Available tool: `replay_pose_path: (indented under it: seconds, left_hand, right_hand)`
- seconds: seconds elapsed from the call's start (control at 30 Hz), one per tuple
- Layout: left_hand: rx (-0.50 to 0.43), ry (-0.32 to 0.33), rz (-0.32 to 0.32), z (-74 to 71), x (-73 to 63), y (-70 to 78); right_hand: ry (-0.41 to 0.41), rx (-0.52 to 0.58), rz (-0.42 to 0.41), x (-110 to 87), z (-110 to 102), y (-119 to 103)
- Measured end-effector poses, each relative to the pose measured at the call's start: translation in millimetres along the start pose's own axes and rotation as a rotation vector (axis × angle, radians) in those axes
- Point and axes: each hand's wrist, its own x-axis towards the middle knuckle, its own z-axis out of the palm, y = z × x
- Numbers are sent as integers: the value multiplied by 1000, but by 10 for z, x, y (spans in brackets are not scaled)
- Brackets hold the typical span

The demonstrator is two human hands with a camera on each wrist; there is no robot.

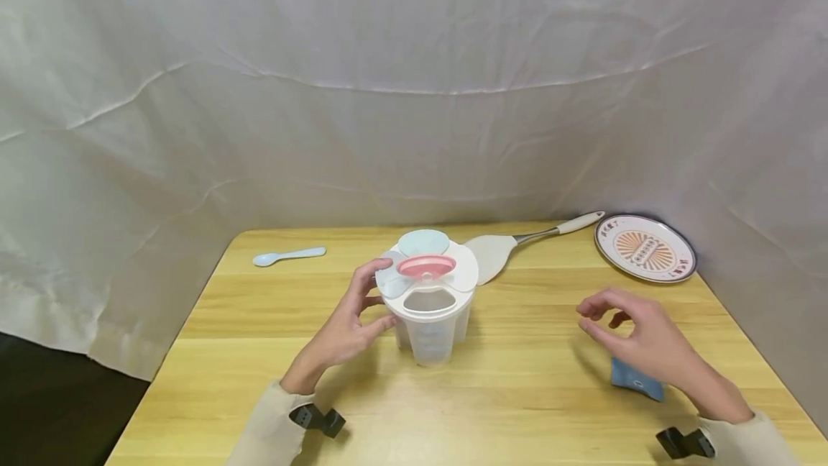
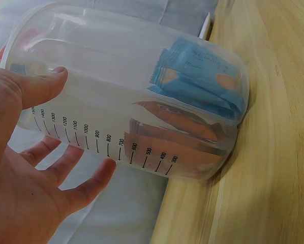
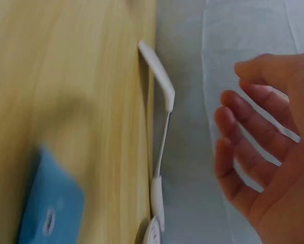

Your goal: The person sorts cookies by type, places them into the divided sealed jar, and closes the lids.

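A translucent divided storage canister (image 1: 432,340) stands upright on the table, with a white lid (image 1: 464,268) bearing a pink centre piece (image 1: 427,266) and a pale blue oval cap. At its front the lid shows an uncovered opening. My left hand (image 1: 352,322) holds the canister's left side near the rim, thumb in front, fingers behind. Through the wall in the left wrist view, blue packets (image 2: 200,76) and orange-brown packets (image 2: 167,150) lie inside, beside printed volume marks. My right hand (image 1: 647,340), fingers loosely curled and holding nothing, hovers over a blue packet (image 1: 637,381).
A white spatula (image 1: 494,254) lies behind the canister, its handle pointing toward a patterned plate (image 1: 614,250) at the back right. At the back left lies a small pale blue spoon (image 1: 287,256). Grey cloth (image 1: 414,128) hangs behind and beside the wooden table (image 1: 259,329).
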Motion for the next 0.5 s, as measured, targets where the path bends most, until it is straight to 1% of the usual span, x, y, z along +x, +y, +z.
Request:
replay_pose_path:
  seconds: [0.1, 0.23, 0.4, 0.5]
  left_hand:
    - [1, 0, -5, 3, -8, 0]
    - [1, 3, -1, -6, -15, -6]
    - [0, -3, 0, 0, -9, -6]
    - [2, -2, 5, 0, -7, 4]
  right_hand:
    - [-40, -29, 28, -87, -48, 76]
    - [-105, -67, 51, -154, -97, 166]
    - [-208, -79, 135, -266, -147, 254]
    - [-262, -76, 172, -329, -163, 312]
